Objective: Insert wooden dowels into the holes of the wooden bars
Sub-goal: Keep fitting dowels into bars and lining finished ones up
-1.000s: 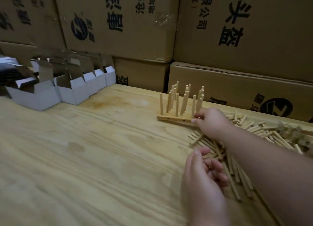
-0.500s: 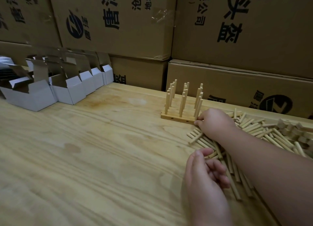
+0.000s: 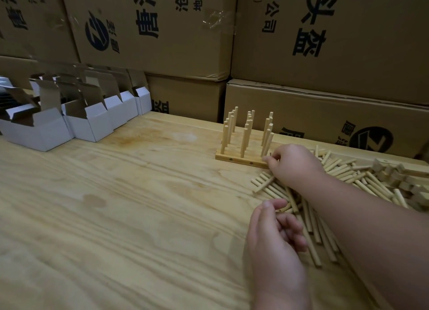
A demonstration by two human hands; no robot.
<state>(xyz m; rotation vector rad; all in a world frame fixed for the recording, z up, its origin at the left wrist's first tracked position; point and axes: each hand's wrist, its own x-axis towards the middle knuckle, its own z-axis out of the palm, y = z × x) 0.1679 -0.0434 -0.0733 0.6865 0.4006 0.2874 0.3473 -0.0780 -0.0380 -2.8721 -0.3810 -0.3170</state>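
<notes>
A row of wooden bars [image 3: 241,160] lies side by side at the table's back, each with upright dowels [image 3: 244,139] standing in its holes. My right hand [image 3: 296,164] is at the right end of the front bar, its curled fingertips pinching that end. My left hand [image 3: 276,242] hovers nearer to me with loosely curled fingers and holds nothing. A heap of loose dowels [image 3: 312,226] is spread on the table under and around my right forearm.
Several loose wooden bars [image 3: 394,174] are piled at the far right. Open white cardboard boxes [image 3: 92,126] stand at the back left. Large brown cartons [image 3: 325,42] are stacked behind the table [image 3: 127,205].
My right hand has slid the front bar with its dowels to the right, into line with the bars behind it. My left hand has barely moved.
</notes>
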